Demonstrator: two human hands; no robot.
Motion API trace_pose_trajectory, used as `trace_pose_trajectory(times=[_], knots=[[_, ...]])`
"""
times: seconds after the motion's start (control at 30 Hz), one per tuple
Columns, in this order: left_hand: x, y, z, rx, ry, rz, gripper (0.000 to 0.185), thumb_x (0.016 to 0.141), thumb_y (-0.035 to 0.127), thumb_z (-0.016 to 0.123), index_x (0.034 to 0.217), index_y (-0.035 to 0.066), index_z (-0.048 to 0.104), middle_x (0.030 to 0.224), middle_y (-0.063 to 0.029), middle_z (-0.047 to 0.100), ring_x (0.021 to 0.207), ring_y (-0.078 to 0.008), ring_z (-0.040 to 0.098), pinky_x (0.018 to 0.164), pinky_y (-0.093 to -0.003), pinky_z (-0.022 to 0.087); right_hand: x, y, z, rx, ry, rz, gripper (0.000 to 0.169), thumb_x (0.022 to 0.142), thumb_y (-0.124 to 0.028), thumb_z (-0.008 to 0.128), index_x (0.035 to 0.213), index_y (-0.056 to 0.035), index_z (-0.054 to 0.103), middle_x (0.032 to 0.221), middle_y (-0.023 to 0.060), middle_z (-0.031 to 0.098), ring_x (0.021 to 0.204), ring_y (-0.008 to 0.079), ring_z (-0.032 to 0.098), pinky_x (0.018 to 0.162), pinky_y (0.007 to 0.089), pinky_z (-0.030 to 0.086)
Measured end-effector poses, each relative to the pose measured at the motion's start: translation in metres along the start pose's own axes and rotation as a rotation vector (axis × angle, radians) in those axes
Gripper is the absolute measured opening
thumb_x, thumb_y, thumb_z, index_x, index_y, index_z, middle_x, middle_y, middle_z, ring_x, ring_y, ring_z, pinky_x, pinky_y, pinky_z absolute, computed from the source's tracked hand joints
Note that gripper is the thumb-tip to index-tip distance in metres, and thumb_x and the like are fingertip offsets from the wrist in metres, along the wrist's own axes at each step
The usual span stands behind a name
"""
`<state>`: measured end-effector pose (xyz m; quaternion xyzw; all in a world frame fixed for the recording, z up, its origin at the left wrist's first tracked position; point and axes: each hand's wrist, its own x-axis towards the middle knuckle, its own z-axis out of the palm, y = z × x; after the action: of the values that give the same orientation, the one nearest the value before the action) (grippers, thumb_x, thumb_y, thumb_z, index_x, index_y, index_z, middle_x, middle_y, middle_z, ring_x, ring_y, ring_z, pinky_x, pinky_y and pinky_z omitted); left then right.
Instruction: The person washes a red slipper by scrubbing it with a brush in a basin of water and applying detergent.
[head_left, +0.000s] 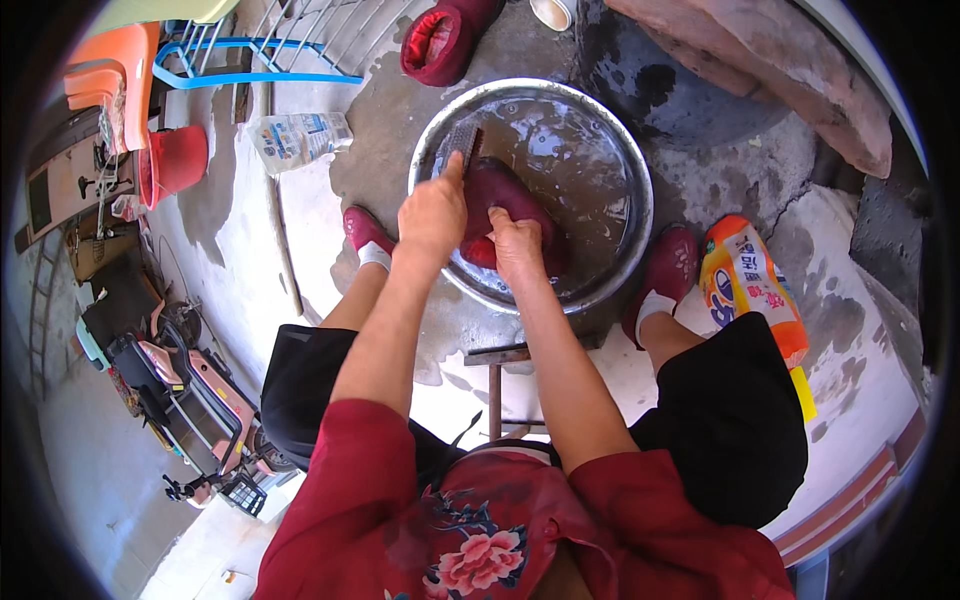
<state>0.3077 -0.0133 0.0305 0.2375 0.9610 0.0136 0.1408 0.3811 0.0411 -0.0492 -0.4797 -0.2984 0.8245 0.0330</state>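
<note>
A round metal basin (643, 187) of brownish, sudsy water stands on the floor before me. In it lies a dark red padded boot or shoe (499, 184), its bright red lining showing at the near side. My left hand (433, 214) grips a scrubbing brush (459, 142), index finger stretched along its back, at the boot's far left end. My right hand (517, 244) holds the boot near its opening, thumb on top. Another dark red boot (442, 45), with a shiny red lining, lies on the wet floor beyond the basin.
An orange detergent bag (757, 285) lies right of my right foot. A crumpled plastic packet (300, 141), a blue-framed rack (255, 76), a red bucket (176, 161) and an orange plastic chair (139, 82) are to the left. A large stone slab (810, 82) is at the upper right.
</note>
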Motion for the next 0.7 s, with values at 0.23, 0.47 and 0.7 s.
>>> trace_pose_trajectory(times=[0.23, 0.47, 0.7], knots=[[-0.079, 0.035, -0.022, -0.039, -0.182, 0.002, 0.050, 0.081, 0.005, 0.048, 0.130, 0.011, 0.045, 0.065, -0.0242, 0.059, 0.058, -0.0362, 0.062, 0.050, -0.0453, 0.049, 0.017, 0.010, -0.015, 0.002, 0.029, 0.052, 0.034, 0.079, -0.021, 0.062, 0.052, -0.0008, 0.053, 0.053, 0.0022, 0.050, 0.047, 0.0119, 0.043, 0.046, 0.0312, 0.036], [-0.027, 0.024, -0.004, -0.249, -0.030, -0.053, 0.040, 0.087, 0.013, 0.048, 0.127, 0.013, 0.048, 0.073, -0.0223, 0.061, 0.068, -0.0375, 0.061, 0.065, -0.0438, 0.049, 0.018, -0.026, -0.015, 0.312, -0.081, 0.112, 0.009, 0.081, -0.009, 0.060, 0.075, -0.0028, 0.062, 0.074, 0.0054, 0.063, 0.060, 0.0141, 0.057, 0.052, 0.0297, 0.043], [0.006, -0.006, 0.050, -0.690, -0.425, -0.848, 0.039, 0.088, 0.021, 0.048, 0.127, 0.015, 0.050, 0.080, -0.0209, 0.063, 0.067, -0.0283, 0.063, 0.063, -0.0357, 0.049, 0.024, -0.050, -0.027, 0.371, 0.015, 0.036, 0.014, 0.075, -0.010, 0.063, 0.087, -0.0020, 0.064, 0.083, 0.0042, 0.063, 0.070, 0.0145, 0.058, 0.063, 0.0282, 0.045]])
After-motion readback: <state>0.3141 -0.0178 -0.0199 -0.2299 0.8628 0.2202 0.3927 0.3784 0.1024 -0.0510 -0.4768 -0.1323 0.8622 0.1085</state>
